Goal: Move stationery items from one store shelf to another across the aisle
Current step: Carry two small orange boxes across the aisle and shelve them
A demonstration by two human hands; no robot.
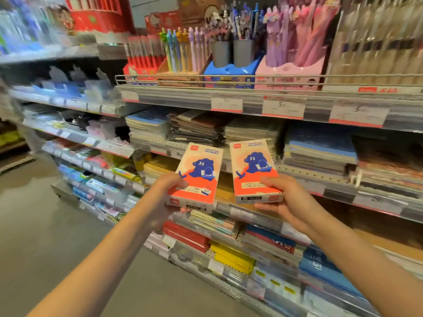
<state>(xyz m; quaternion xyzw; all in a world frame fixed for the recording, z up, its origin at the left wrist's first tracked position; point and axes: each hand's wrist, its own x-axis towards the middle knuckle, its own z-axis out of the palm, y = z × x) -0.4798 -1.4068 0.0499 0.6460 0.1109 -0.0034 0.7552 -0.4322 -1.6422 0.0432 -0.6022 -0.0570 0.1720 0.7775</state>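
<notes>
I hold two matching stationery boxes, cream and orange with a blue cartoon animal and "Joyful Market" printed on top. My left hand (168, 191) grips the left box (196, 173) by its lower left corner. My right hand (283, 202) grips the right box (253, 168) from below, thumb on its front. Both boxes are upright, side by side and apart, in the air in front of the notebook shelves.
A store shelf unit fills the view. Its top shelf (251, 97) has a wire rail and holds pen displays, grey pen cups (231, 52) and a pink pen box (290, 65). Stacked notebooks (320, 152) fill the lower shelves. Grey aisle floor (45, 225) lies at left.
</notes>
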